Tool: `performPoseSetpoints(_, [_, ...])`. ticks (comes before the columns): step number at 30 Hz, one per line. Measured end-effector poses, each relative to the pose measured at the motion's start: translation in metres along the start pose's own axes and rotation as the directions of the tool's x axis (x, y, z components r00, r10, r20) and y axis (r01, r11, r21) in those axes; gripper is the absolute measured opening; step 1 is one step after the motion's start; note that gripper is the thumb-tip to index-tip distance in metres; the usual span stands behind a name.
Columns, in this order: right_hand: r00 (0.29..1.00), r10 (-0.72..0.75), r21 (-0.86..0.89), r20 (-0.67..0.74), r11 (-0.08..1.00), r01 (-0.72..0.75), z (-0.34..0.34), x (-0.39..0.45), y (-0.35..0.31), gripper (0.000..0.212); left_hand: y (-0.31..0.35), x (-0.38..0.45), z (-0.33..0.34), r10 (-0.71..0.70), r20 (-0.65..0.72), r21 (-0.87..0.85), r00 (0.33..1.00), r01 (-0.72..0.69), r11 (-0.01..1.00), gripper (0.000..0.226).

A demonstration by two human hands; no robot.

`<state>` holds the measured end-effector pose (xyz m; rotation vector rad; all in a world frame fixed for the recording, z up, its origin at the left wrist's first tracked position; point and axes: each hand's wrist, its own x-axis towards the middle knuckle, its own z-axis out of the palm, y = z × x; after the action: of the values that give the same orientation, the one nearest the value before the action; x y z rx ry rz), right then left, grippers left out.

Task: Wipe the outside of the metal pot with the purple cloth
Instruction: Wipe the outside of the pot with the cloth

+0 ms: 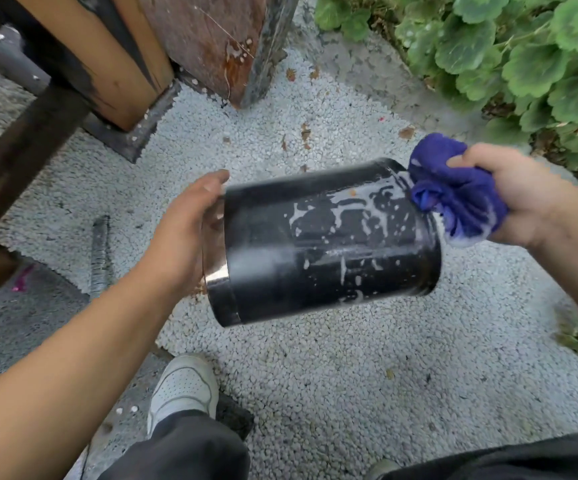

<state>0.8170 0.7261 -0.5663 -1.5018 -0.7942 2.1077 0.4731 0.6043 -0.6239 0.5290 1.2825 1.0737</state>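
While the left hand point(183, 226) grips its rim, a soapy metal pot point(322, 242) hangs sideways.
Right hand point(509, 195) clutches the bunched purple cloth point(454, 192) against its base edge.

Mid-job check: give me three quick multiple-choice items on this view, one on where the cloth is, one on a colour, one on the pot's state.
1. Where is the purple cloth?
A. on the gravel
B. bunched in the right hand, at the pot's far end
C. inside the pot

2. What colour is the pot outside?
A. black
B. red
C. white

3. How is the pot held?
A. upright on the ground
B. upside down on a table
C. on its side, in the air, left hand at its shiny rim

Answers: B, the cloth is gripped by the fingers; A, dark wall with soapy streaks; C, gravel shows beneath it.
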Motion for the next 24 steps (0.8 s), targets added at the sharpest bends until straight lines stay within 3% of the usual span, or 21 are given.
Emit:
performPoseSetpoints(1, [1.000,0.012,0.041,0.000,0.999,-0.012,-0.001,0.002,-0.004,0.037,0.005,0.002,-0.002,0.014,0.050,-0.064,0.999,-0.011,0.998,0.056])
performPoseSetpoints(3, [0.999,0.049,0.092,0.001,0.995,-0.049,0.001,0.007,-0.008,0.037,0.010,0.007,-0.004,0.113,0.082,-0.028,0.990,-0.111,0.993,0.043])
performPoseSetpoints(5, [0.998,0.068,0.140,-0.014,0.988,-0.066,0.005,0.013,-0.005,0.030,0.013,0.010,-0.007,0.167,0.100,0.047,0.981,-0.173,0.984,0.043])
performPoseSetpoints(7, [0.998,0.043,0.195,-0.039,0.980,-0.034,0.009,0.019,-0.002,0.026,0.014,0.015,-0.011,0.197,0.161,0.278,0.967,-0.236,0.931,0.050])
performPoseSetpoints(9, [0.999,0.027,0.220,-0.041,0.975,-0.017,0.012,0.020,0.002,0.028,0.017,0.019,-0.012,0.158,0.172,0.553,0.972,-0.229,0.802,0.061])
performPoseSetpoints(12, [0.999,-0.004,0.251,-0.038,0.968,0.013,0.011,0.013,0.010,0.034,0.018,0.010,0.000,0.292,-0.059,0.773,0.955,-0.142,0.619,0.068])
performPoseSetpoints(14, [0.999,-0.030,0.281,-0.027,0.959,0.037,0.014,0.009,0.017,0.028,0.015,-0.009,0.011,0.377,-0.167,0.761,0.911,-0.124,0.637,0.061])
performPoseSetpoints(16, [0.998,-0.043,0.289,-0.035,0.956,0.051,0.018,0.005,0.021,0.019,0.007,-0.030,0.012,0.387,-0.015,0.756,0.922,-0.243,0.608,0.062])
performPoseSetpoints(19, [0.997,-0.045,0.308,-0.057,0.949,0.061,0.021,0.000,0.026,0.018,-0.003,-0.049,0.010,0.340,0.295,0.858,0.893,-0.405,0.317,0.083])
performPoseSetpoints(21, [0.995,-0.053,0.320,-0.086,0.944,0.078,0.022,-0.002,0.028,0.015,-0.003,-0.052,0.010,0.312,0.376,0.870,0.873,-0.448,0.206,0.091])
performPoseSetpoints(24, [0.994,-0.028,0.322,-0.109,0.945,0.062,0.023,-0.008,0.030,0.016,0.007,-0.047,0.012,0.268,0.384,0.878,0.884,-0.439,0.191,0.099])
